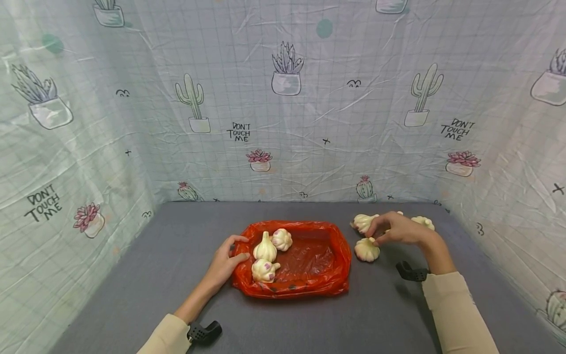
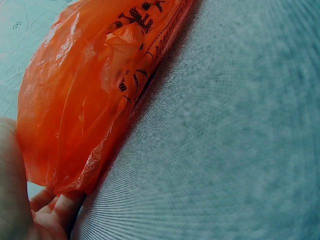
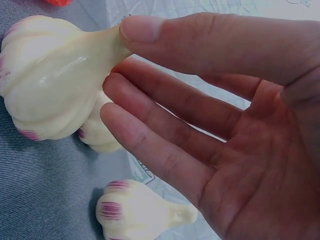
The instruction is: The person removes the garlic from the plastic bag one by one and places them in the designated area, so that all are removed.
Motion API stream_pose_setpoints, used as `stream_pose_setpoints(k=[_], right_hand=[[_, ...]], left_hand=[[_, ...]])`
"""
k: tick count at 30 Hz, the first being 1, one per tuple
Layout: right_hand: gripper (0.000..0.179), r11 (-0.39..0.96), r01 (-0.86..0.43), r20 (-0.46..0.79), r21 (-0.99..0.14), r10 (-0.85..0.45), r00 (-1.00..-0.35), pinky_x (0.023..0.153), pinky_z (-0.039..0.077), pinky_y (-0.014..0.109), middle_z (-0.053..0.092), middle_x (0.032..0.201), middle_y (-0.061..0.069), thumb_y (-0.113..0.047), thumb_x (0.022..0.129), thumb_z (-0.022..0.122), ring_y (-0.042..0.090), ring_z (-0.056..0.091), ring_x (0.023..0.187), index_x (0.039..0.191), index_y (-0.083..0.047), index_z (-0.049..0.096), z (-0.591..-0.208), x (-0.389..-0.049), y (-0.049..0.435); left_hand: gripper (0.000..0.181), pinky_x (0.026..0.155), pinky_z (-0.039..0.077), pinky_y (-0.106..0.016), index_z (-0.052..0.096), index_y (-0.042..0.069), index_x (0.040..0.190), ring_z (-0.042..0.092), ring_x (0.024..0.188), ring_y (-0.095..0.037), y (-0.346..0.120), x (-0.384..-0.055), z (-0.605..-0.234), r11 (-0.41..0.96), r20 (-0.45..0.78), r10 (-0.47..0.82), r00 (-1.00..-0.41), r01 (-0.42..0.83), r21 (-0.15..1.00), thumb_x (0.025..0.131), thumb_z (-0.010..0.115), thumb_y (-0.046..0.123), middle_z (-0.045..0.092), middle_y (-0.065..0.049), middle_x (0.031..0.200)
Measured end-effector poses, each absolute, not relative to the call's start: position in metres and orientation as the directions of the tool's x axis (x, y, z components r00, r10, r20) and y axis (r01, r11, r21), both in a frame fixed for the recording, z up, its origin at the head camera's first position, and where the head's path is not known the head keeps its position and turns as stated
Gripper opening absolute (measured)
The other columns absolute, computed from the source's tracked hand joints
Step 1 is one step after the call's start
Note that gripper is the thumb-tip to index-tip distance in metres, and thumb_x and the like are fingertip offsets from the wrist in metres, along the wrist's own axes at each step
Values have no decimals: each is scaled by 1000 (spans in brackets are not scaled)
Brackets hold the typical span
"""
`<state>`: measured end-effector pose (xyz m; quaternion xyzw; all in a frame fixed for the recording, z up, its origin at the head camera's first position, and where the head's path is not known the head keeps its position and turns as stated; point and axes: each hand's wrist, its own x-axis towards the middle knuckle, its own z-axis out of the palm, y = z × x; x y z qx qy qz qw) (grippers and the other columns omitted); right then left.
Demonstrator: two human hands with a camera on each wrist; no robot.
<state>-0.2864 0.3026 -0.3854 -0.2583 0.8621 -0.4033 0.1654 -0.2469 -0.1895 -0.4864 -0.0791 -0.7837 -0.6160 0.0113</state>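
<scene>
A red plastic bag (image 1: 292, 290), spread wide like a shallow tray with a thick rim, sits on the table in the head view. My left hand (image 1: 225, 260) grips its left end, thumb over the rim; in the left wrist view fingers (image 2: 67, 207) show at the bag's lower end. Inside, toward the left, lie three garlic bulbs, one with its stem upright (image 1: 265, 250). Right of the bag, my right hand (image 1: 400, 229) pinches a garlic bulb (image 3: 50, 80) by its stem between thumb and fingertips, the other fingers stretched out.
Just beyond the pinched bulb lies another garlic bulb (image 1: 363, 222). Further right is one more bulb (image 1: 423, 222), partly behind my right hand. A patterned curtain (image 1: 309, 123) encloses the grey table (image 1: 185, 226) at the back and sides.
</scene>
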Motion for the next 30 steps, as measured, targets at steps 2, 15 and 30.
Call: stream_pose_setpoints(k=[2,15,30], right_hand=[[23,539,-314,-76,-782,-582,-809,78,59,28,71,113,23,-4,84,78,15,69,92,105,5,73,-385,-286,303],[30,558,-329,-72,-762,-578,-813,83,59,27,71,118,26,-9,91,75,26,72,105,114,8,70,-379,-283,302],[27,530,-421,35,-736,-591,-806,82,60,27,72,113,28,-7,94,72,21,74,98,116,8,68,-366,-277,298]], left_hand=[[37,63,62,-34,60,10,129,72,79,-17,-189,-247,-487,231,117,106,-988,138,963,93,69,6,67,-24,116],[40,64,61,-32,60,9,131,70,83,-18,-189,-245,-483,230,121,121,-985,146,962,93,71,8,63,-25,125],[39,64,61,-31,62,8,128,69,82,-15,-187,-246,-484,233,134,99,-986,154,960,90,72,5,65,-26,119]])
